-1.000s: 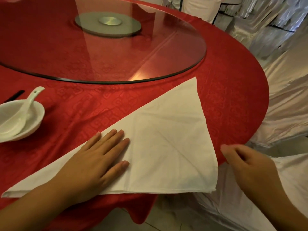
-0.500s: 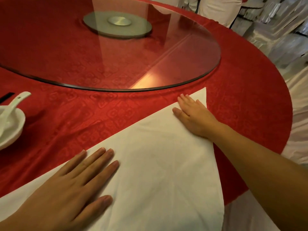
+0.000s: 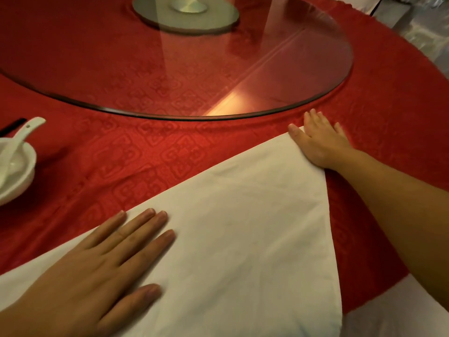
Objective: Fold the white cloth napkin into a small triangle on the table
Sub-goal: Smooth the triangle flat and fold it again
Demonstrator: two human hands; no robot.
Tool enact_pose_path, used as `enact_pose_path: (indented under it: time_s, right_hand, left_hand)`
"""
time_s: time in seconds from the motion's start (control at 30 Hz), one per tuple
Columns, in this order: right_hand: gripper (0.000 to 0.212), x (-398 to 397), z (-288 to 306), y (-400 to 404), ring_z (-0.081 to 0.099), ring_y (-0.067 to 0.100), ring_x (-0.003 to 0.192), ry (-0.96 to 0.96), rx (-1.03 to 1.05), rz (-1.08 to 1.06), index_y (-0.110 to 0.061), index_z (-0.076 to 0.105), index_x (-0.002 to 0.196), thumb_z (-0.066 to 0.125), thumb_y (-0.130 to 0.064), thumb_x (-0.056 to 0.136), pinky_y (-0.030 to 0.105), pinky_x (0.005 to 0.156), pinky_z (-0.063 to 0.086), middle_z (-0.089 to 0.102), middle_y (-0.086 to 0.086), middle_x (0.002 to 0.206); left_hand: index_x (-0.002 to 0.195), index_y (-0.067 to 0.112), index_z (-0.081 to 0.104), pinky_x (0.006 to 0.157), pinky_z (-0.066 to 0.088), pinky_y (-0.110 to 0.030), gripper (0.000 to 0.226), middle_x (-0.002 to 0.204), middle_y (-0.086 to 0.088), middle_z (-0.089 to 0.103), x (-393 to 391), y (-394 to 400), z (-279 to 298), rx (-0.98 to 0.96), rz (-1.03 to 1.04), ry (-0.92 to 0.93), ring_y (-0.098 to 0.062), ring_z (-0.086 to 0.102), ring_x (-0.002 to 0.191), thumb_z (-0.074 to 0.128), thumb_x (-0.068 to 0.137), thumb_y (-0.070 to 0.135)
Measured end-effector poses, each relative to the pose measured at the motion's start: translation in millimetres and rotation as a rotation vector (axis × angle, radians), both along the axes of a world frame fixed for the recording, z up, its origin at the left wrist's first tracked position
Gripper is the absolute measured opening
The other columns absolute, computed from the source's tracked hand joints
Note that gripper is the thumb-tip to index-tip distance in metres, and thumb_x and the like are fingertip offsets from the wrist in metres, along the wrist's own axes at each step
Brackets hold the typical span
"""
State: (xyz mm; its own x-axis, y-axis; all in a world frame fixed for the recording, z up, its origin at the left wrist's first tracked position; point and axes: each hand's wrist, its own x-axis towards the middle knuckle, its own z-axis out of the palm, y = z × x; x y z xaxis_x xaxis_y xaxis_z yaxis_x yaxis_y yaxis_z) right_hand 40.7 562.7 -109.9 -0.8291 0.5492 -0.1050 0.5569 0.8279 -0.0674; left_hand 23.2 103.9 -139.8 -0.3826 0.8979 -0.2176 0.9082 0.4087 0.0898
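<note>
The white cloth napkin (image 3: 243, 227) lies on the red tablecloth as a large triangle, its far tip pointing toward the glass turntable. My left hand (image 3: 102, 268) rests flat on its near left part, fingers spread. My right hand (image 3: 318, 142) lies palm down over the far tip, fingers stretched past the cloth onto the tablecloth; the tip itself is hidden beneath it. Neither hand grips the cloth. The napkin's near edge runs out of the frame at the bottom.
A round glass turntable (image 3: 303, 100) with a metal hub (image 3: 187, 13) fills the table's middle. A white bowl (image 3: 21, 176) holding a white spoon (image 3: 21, 135) sits at the left edge. The red table (image 3: 388, 113) rim curves away at right, with silver-covered chairs (image 3: 418, 27) beyond.
My right hand came up from beside the table edge, reached onto the napkin's far tip, and slid slightly farther out along it. My left hand stayed pressed flat. The camera has moved closer.
</note>
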Motion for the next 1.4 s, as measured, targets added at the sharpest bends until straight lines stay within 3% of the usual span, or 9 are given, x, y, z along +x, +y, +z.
enact_pose_path:
  time_s: [0.13,0.23,0.37,0.53,0.67,0.83,0.93,1.1,1.4]
  right_hand:
    - [0.085,5,7,-7,-0.004,0.018,0.147,0.034,-0.018,-0.017,-0.017,0.001,0.152,0.009,-0.071,0.087,0.05,0.116,0.0,-0.003,0.003,0.162]
    - [0.078,13,19,-30,-0.005,0.02,0.147,0.104,0.003,-0.035,-0.015,0.002,0.152,0.016,-0.064,0.092,0.05,0.116,0.002,-0.003,0.003,0.162]
    - [0.076,32,43,-109,-0.003,0.02,0.147,0.236,0.068,0.162,-0.012,0.006,0.152,0.018,-0.06,0.094,0.043,0.117,0.003,0.001,0.006,0.162]
    - [0.079,74,61,-255,-0.005,0.018,0.147,0.185,0.014,0.296,-0.016,0.002,0.152,0.01,-0.065,0.091,0.036,0.116,-0.001,-0.002,0.002,0.161]
    - [0.071,94,57,-359,0.001,0.02,0.148,0.135,-0.016,0.342,-0.017,0.013,0.152,0.022,-0.059,0.095,0.033,0.114,-0.003,0.005,0.004,0.162]
    - [0.046,95,53,-453,0.046,0.031,0.13,0.275,-0.092,0.312,-0.012,0.056,0.129,0.051,-0.038,0.092,0.042,0.104,0.039,0.048,0.014,0.144]
    - [0.033,87,49,-485,0.059,0.028,0.112,0.326,-0.08,0.22,-0.014,0.065,0.114,0.054,-0.034,0.09,0.04,0.09,0.05,0.063,0.01,0.126]
    - [0.027,77,41,-506,0.061,0.026,0.093,0.332,-0.09,0.126,-0.012,0.069,0.103,0.057,-0.029,0.085,0.039,0.077,0.051,0.069,0.006,0.101]
    - [0.039,62,42,-520,0.052,0.026,0.1,0.255,-0.082,-0.012,-0.016,0.062,0.106,0.05,-0.046,0.084,0.041,0.081,0.041,0.063,0.006,0.106]
  left_hand:
    - [0.151,0.025,0.016,0.115,0.019,-0.047,0.068,0.16,-0.001,0.012,2,-9,17,0.091,-0.017,0.098,-0.023,0.009,0.147,0.032,0.094,0.059]
    - [0.148,0.022,0.03,0.112,0.02,-0.041,0.06,0.156,-0.002,0.027,8,-6,43,0.272,-0.004,-0.005,-0.016,0.02,0.145,0.027,0.098,0.055]
    - [0.143,0.018,0.04,0.112,0.019,-0.038,0.057,0.15,-0.001,0.037,8,-14,54,0.402,0.008,-0.055,-0.015,0.024,0.143,0.021,0.099,0.05]
    - [0.143,0.016,0.039,0.117,0.018,-0.034,0.061,0.15,-0.005,0.037,-12,-54,67,0.321,-0.075,0.007,-0.019,0.025,0.142,0.025,0.097,0.052]
    - [0.138,0.014,0.047,0.105,0.036,-0.033,0.06,0.143,-0.009,0.048,-32,-96,83,0.2,-0.24,-0.001,-0.024,0.045,0.131,0.034,0.095,0.053]
    - [0.129,0.01,0.056,0.086,0.054,-0.036,0.05,0.132,-0.013,0.057,-46,-133,91,0.191,-0.369,-0.015,-0.027,0.057,0.116,0.063,0.087,0.037]
    - [0.118,0.008,0.063,0.074,0.056,-0.038,0.04,0.119,-0.014,0.062,-55,-138,94,0.219,-0.366,-0.02,-0.03,0.064,0.097,0.072,0.08,0.019]
    - [0.11,0.009,0.065,0.063,0.054,-0.04,0.037,0.11,-0.013,0.061,-64,-138,92,0.192,-0.393,-0.014,-0.031,0.062,0.081,0.065,0.073,0.008]
    - [0.113,0.014,0.06,0.067,0.051,-0.039,0.032,0.111,-0.006,0.057,-79,-136,90,0.112,-0.543,0.064,-0.023,0.056,0.086,0.059,0.081,0.014]
